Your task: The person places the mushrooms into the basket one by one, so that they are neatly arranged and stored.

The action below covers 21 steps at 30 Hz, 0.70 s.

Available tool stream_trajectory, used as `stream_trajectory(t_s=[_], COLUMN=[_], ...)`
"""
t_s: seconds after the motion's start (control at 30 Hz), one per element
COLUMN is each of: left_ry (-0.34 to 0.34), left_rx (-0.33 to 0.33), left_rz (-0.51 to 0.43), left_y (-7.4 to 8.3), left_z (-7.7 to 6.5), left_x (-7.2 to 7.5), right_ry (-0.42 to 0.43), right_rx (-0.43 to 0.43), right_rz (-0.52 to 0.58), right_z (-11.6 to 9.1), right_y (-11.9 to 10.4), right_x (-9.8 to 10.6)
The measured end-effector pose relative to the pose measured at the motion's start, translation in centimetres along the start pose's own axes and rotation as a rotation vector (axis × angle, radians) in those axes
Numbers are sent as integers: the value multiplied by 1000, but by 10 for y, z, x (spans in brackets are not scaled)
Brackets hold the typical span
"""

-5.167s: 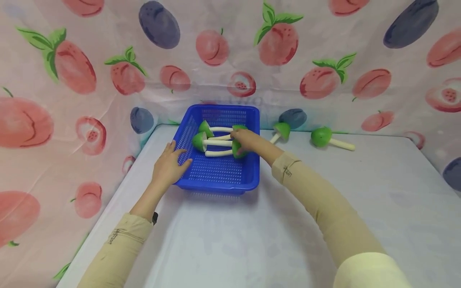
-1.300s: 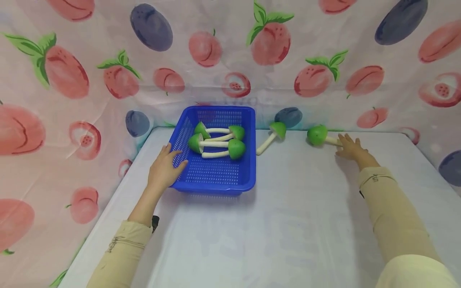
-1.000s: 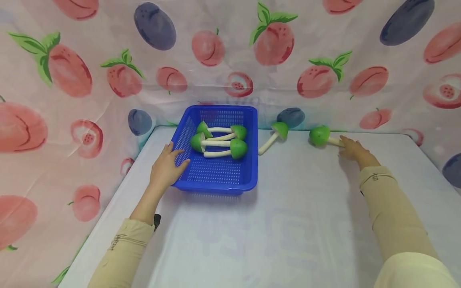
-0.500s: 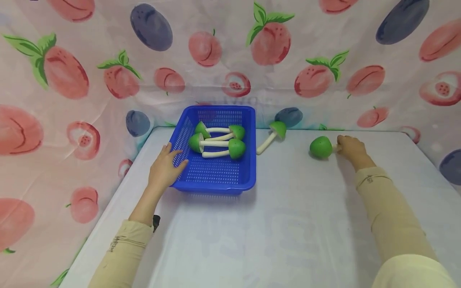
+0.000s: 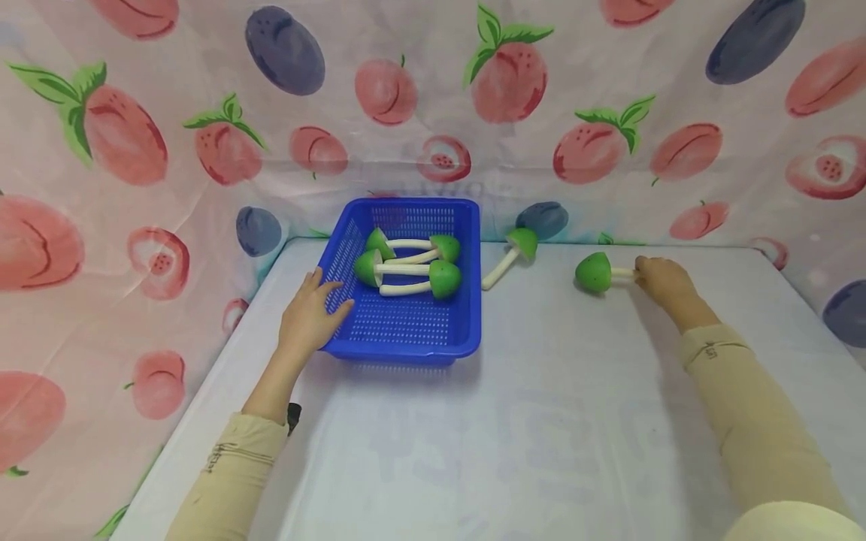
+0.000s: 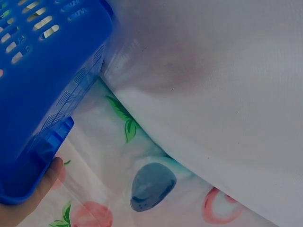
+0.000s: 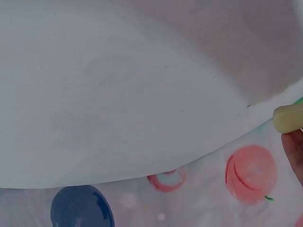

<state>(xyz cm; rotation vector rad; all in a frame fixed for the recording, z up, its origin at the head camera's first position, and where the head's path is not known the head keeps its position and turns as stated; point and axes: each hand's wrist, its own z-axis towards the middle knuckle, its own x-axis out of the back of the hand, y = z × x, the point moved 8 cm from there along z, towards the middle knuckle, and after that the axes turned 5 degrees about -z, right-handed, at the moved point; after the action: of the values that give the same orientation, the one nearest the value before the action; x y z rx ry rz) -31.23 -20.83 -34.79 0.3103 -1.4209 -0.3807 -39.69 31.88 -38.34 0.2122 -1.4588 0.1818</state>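
My right hand (image 5: 668, 284) holds a green-capped toy mushroom (image 5: 594, 273) by the end of its white stem, the cap pointing left, close over the table. In the right wrist view the pale stem end (image 7: 288, 119) shows beside a fingertip. My left hand (image 5: 310, 312) grips the left rim of a blue perforated basket (image 5: 399, 351), thumb and forefinger over the inside. Below the rim, a finger (image 6: 49, 177) shows along the outside in the left wrist view. Several similar mushrooms (image 5: 406, 269) lie in the basket. Another mushroom (image 5: 522, 244) lies just right of it, cap toward the back.
The white-covered table (image 5: 541, 421) extends around the basket and toward the right. A fruit-print cloth (image 5: 446, 98) hangs behind the table and along its left side.
My right hand let go of a mushroom in the basket, moved right to the far mushroom and took its stem. That mushroom turned slightly and came nearer. The left hand stayed on the basket.
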Motion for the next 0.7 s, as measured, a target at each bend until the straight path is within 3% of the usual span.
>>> stream_trajectory(t_s=[0.2,0.7], left_ry=[3,8], left_rx=[-6,-10], left_rz=[-5,2], left_y=[1,0], left_z=[0,-1], left_x=[1,-1], right_ry=[51,128], right_rx=[19,-29], right_rz=[38,211], right_z=[-4,-13], right_y=[-6,-24], right_x=[11,33])
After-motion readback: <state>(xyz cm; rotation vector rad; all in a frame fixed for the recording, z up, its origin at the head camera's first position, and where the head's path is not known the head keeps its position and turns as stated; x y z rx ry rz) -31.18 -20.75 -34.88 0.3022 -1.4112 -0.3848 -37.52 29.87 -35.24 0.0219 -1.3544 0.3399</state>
